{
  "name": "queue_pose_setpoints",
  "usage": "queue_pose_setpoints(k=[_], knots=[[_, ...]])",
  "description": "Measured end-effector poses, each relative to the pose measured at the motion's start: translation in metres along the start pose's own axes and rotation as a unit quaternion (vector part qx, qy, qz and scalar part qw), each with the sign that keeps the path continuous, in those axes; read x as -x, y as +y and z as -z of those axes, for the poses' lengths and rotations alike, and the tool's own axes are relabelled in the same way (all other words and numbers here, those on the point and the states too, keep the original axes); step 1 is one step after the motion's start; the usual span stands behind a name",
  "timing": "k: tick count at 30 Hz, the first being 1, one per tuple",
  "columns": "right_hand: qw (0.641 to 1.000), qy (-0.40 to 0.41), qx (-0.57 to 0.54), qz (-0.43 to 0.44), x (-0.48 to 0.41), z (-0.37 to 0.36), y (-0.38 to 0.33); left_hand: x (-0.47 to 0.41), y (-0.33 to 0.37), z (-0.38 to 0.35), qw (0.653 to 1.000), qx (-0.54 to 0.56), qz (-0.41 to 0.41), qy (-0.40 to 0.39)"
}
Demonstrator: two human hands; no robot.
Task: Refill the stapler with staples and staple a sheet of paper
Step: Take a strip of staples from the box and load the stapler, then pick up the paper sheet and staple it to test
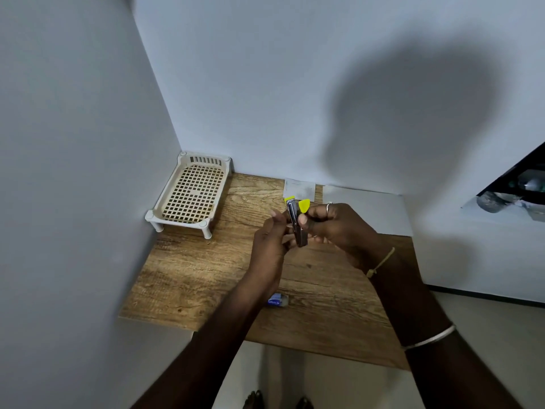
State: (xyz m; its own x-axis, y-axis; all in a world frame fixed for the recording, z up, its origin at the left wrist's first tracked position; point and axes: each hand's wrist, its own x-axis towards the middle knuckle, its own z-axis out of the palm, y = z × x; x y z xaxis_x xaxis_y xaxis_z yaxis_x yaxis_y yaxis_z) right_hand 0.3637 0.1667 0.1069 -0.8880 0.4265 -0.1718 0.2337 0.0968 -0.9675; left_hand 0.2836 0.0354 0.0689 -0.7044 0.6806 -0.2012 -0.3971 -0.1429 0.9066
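Slim metal stapler with yellow plastic tips, held upright above the wood-grain bench, right hand pinching it, left hand fingers curled against its side, small blue staple box below the left wrist, white paper sheet beyond the right hand, cream lattice plastic tray far left of both hands.

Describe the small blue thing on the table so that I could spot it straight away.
Start at the wooden table in the corner of the pale walls. Along its near edge, just beside the left forearm, lies a small blue and white box, flat on the wood. It is the only blue item there; the cream slotted tray sits far back by the wall.
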Motion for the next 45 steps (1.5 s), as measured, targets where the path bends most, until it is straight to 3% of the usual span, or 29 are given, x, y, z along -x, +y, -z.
queue_pose_setpoints(k=[6,14,24,34,39,45], knots=[[1.0,0.008,-0.011,0.024,0.002,0.005,-0.007,-0.008,0.02,0.004,0.996,-0.02,0.016,-0.081],[0.994,0.078,-0.077,-0.014,0.0,0.001,-0.004,-0.006,0.017,-0.008,0.994,-0.019,0.046,-0.094],[0.989,0.106,0.094,0.042,0.003,0.005,0.003,-0.024,0.029,0.005,0.981,-0.142,-0.1,-0.081],[0.973,0.113,0.193,0.056,0.005,0.012,0.058,-0.037,-0.011,0.025,0.976,-0.156,-0.041,-0.149],[0.952,0.101,0.285,0.04,0.0,0.011,0.106,-0.051,-0.057,0.039,0.909,-0.389,-0.067,-0.131],[0.933,0.085,0.349,0.009,-0.001,0.003,0.148,-0.066,-0.1,0.05,0.76,-0.62,-0.119,-0.156]])
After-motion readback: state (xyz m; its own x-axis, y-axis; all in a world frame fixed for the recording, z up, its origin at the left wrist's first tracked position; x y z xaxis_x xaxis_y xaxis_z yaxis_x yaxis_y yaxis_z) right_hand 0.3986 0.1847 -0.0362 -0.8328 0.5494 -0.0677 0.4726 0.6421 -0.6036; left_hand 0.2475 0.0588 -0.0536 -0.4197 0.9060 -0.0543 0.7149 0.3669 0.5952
